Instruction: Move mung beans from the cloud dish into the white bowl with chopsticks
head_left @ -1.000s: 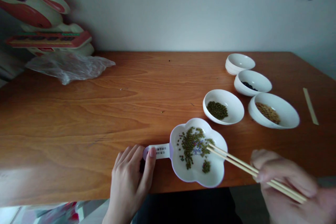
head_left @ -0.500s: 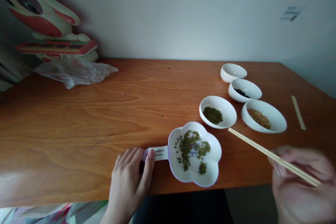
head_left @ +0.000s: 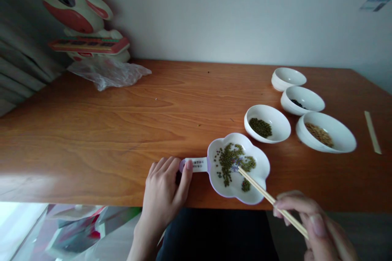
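My left hand [head_left: 167,187] grips the labelled handle of a white flower-shaped dish [head_left: 260,163] with a purple rim, near the table's front edge. Small green beans [head_left: 228,159] lie scattered inside it. In my right hand [head_left: 309,220] is a pair of wooden chopsticks [head_left: 272,200], held close together, their tips over the middle of the dish. Whether anything sits between the tips is too small to tell. Just behind the dish stands a white bowl [head_left: 281,128] with a heap of green beans [head_left: 260,127].
To the right are a bowl [head_left: 344,138] of tan beans, a bowl [head_left: 317,104] with black beans and another white bowl [head_left: 289,76]. A paper strip [head_left: 373,132] lies at far right. At back left, a toy keyboard [head_left: 92,45] stands behind a plastic bag [head_left: 113,74].
My right hand has brought the chopsticks leftward and down, from beside the bowls to over the dish. My left hand keeps its hold on the handle. The view has shifted slightly.
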Demonstrator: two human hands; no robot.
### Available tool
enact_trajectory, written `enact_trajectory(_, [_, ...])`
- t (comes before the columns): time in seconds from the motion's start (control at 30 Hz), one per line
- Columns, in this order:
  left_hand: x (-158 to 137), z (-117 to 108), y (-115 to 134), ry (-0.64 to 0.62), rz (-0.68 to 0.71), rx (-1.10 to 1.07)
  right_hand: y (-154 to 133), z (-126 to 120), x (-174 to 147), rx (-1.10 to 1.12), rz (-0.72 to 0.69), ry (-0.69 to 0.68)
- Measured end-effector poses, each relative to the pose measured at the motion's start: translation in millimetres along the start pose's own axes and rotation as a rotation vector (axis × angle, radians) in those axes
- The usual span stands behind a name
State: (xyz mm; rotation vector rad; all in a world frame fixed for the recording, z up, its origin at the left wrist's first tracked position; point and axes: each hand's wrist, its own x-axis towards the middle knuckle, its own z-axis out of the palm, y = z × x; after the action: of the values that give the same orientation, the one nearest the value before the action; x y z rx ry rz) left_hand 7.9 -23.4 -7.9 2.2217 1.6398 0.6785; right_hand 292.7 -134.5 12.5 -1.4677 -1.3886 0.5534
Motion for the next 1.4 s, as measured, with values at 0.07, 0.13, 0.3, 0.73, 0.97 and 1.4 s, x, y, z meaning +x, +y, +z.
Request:
enact_trajectory(0.07, [0, 0, 0, 0.002, 0.002, 0.000, -3, 5, 4, -0.017, -0.010, -0.028])
enact_trajectory(0.13, [1, 0, 0, 0.004, 0.006, -0.003, -1, 8, 8, 0.010, -0.029, -0.051])
enact_trajectory(0.3, [0, 0, 0, -0.003, 0.000, -0.014, 7, 11, 15, 0.072, 0.013, -0.124])
enact_trajectory(0.73, [-2, -1, -2, -0.002, 0.010, -0.009, 17, 14, 16, 0.120, 0.036, -0.122])
enact_trajectory(0.97, [0, -1, 0, -0.001, 0.006, -0.013, 10, 18, 14, 0.155, 0.051, -0.056])
enact_trajectory(1.4, [-2, -1, -1, -0.016, 0.001, -0.019, 11, 21, 16, 0.210, 0.219, 0.090])
